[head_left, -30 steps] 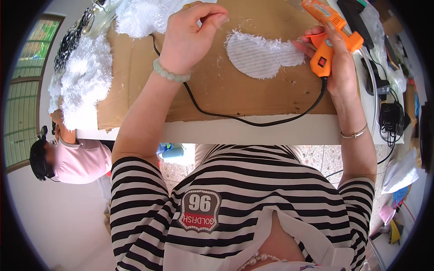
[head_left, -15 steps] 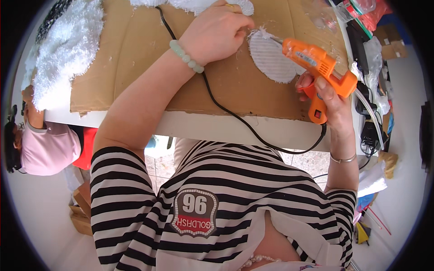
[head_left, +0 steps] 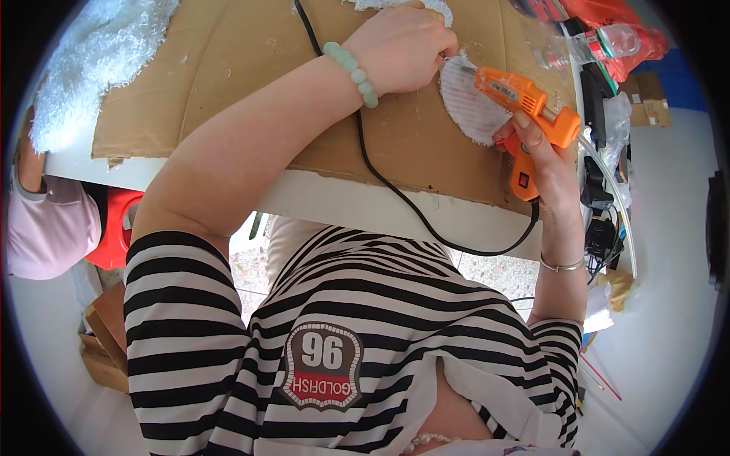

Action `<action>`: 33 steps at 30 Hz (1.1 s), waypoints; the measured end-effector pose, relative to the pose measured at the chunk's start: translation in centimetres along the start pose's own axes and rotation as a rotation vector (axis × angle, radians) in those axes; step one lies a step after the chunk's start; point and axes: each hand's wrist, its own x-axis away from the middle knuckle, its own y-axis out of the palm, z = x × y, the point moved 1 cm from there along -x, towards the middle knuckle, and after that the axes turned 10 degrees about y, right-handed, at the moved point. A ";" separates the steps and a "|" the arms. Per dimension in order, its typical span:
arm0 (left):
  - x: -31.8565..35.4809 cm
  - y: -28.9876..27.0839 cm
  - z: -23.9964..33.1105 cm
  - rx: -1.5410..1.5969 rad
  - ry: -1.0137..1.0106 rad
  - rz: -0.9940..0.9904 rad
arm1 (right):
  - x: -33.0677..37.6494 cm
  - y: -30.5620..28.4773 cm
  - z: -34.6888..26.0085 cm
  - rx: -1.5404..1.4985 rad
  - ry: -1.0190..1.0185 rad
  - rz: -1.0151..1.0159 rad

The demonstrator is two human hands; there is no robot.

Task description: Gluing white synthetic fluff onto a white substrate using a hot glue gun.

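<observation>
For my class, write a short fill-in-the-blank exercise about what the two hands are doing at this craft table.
1. The right hand holds a glue gun whose body is coloured ____.
2. The left hand presses down the edge of a ____ oval fluffy piece.
3. Both rest on a brown sheet of ____ covering the table.
4. The left wrist wears a bracelet of pale green ____.

Missing words: orange; white; cardboard; beads

a craft workshop: cardboard-covered table (head_left: pixel 251 45), orange glue gun (head_left: pixel 525 106), white fluffy fabric (head_left: pixel 91 61), piled supplies (head_left: pixel 608 45).
</observation>
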 end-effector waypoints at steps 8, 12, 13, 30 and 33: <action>-0.1 -0.1 -0.2 -0.011 -0.021 -0.044 | -0.7 -0.1 0.2 -0.005 0.007 0.012; 0.0 0.0 -0.2 -0.011 -0.059 -0.034 | -0.7 -0.4 0.3 0.006 0.013 0.010; 0.0 0.0 -0.3 -0.009 -0.067 -0.036 | -0.7 -0.4 0.3 0.020 0.023 0.018; 0.1 -0.3 0.2 -0.009 -0.072 -0.079 | -0.1 0.4 0.3 0.020 0.059 0.052; 0.3 0.0 -0.4 -0.006 -0.076 -0.082 | 0.1 0.6 0.3 0.046 0.068 0.019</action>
